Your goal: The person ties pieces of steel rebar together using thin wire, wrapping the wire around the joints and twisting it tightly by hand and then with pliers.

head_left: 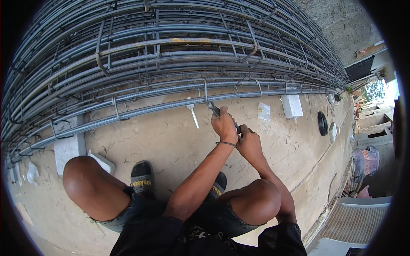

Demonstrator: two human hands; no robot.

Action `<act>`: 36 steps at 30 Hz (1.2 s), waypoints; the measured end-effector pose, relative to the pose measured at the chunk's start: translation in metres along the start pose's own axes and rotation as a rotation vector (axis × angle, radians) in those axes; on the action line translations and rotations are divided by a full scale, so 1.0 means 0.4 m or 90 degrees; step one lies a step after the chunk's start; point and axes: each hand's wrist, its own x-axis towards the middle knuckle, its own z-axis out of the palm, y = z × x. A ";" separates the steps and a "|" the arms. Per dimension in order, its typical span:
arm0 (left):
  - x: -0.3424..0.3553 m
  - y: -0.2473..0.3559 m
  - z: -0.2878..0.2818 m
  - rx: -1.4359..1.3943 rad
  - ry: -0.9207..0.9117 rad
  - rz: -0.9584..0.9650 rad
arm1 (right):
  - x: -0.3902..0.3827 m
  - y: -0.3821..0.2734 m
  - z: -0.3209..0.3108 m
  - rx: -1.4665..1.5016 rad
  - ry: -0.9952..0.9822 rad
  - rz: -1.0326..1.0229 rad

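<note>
The left hand's [225,127] grip grasps a dark hand tool [215,111], head beside the rebar cage's [162,101] lower edge, the right hand [249,145] clasps its rear end, and yellow lettering crosses a slipper [142,176].

- I look through the left fisheye of a head-worn pair, set above the wearer's lap.
- It faces steeply down and forward: knees [264,199] low and close, left hand [225,126] and right hand [249,146] a little farther, near the centre.
- Rebar cages [192,40] cross the top, bowed by the lens; at right I reach distant buildings [375,122].
</note>
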 end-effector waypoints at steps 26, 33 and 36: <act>-0.053 0.065 -0.094 0.009 -0.206 -0.150 | 0.047 0.052 -0.044 0.627 -0.615 0.272; 0.003 0.048 -0.033 -0.060 -0.152 -0.219 | 0.056 0.045 -0.071 0.500 -0.460 0.116; 0.053 0.002 0.025 -0.068 0.055 -0.098 | 0.030 0.015 -0.108 0.084 -0.219 -0.037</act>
